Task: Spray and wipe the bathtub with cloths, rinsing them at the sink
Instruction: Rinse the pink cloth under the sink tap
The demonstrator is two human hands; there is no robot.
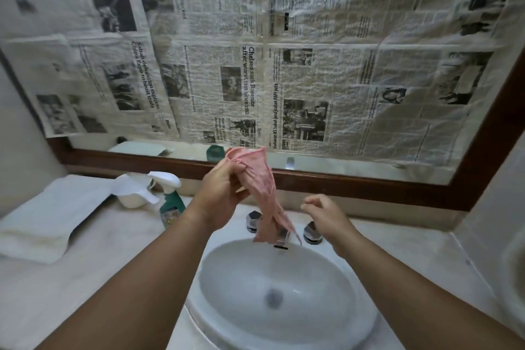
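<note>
Our left hand [224, 187] grips the cloth [262, 193], hanging lengthwise above the sink [227, 307]; our right hand [326, 216], nearer the tap [281, 237], is loose and holds nothing.

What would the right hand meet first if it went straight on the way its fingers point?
Most likely the pink cloth hanging from the left hand: the fingers of the right hand point left toward it across a gap. Depth is unclear, so it might pass beside it.
</note>
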